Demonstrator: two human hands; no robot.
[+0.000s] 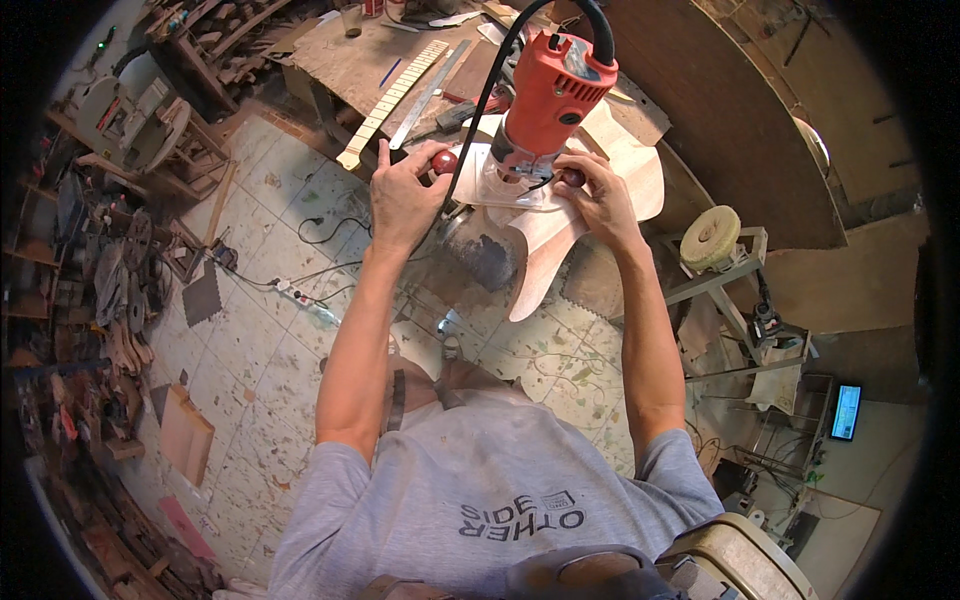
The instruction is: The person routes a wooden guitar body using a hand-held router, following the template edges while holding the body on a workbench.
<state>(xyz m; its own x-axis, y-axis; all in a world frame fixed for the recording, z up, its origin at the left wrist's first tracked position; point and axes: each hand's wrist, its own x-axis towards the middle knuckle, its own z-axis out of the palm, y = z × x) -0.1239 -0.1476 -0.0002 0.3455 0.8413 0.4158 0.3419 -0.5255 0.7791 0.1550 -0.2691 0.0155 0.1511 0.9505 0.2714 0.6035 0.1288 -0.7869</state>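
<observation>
An orange-red hand router (545, 100) stands upright on a clear base plate over a pale wooden guitar-shaped body (560, 215). My left hand (405, 190) grips the dark red knob (444, 162) on the left side of the base. On the right side, my right hand (598, 195) holds the other dark red knob (573, 178). A black power cord (490, 90) arcs from the router's top down past my left hand.
A wooden workbench (350, 60) behind holds a pale guitar neck (392, 100), a metal ruler (425, 98) and a cup. A white power strip (300, 300) lies on the tiled floor. A buffing wheel (710, 238) stands to the right. Wood scraps crowd the left.
</observation>
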